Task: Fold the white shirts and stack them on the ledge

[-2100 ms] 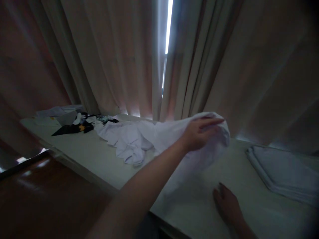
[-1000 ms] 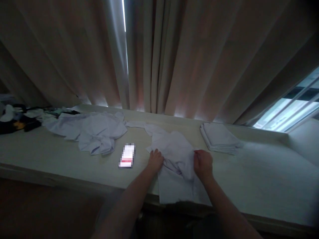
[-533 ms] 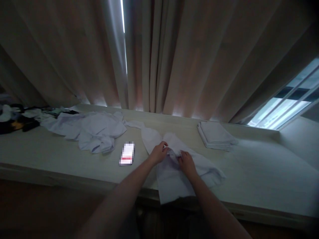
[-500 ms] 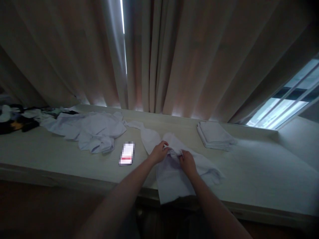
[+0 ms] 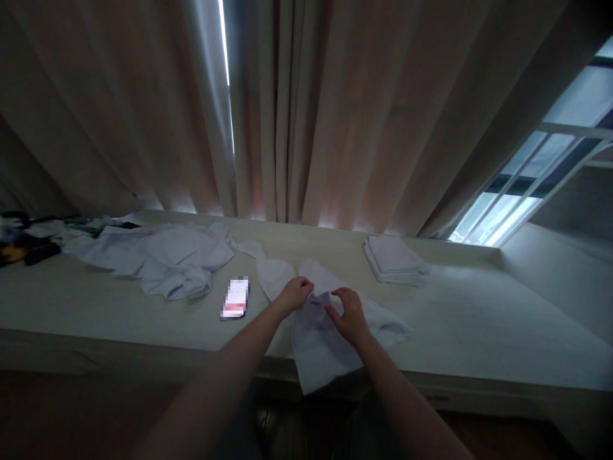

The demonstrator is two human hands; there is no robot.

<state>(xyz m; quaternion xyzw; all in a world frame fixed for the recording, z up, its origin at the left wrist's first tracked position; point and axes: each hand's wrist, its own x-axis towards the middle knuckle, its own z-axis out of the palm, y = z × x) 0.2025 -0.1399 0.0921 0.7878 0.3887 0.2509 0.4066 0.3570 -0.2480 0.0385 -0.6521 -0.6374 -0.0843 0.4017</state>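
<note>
A white garment (image 5: 330,348) lies spread on a pale counter (image 5: 479,332), its lower edge hanging over the front. Both my hands rest on its upper middle. My left hand (image 5: 295,292) pinches a fold of the cloth. My right hand (image 5: 349,313) is closed on the cloth a little to the right, fingers curled. The two hands are close together, a few centimetres apart.
A crumpled heap of white clothes (image 5: 163,259) lies at the left, with dark items (image 5: 19,246) beyond it. A small blurred card-like object (image 5: 235,298) sits beside the garment. A folded white stack (image 5: 393,259) stands at the right. Curtains (image 5: 306,108) hang behind; a window (image 5: 536,185) shows right.
The garment was drawn from the heap onto the counter before me. My hands came together at its top middle. The view has tilted up and right slightly.
</note>
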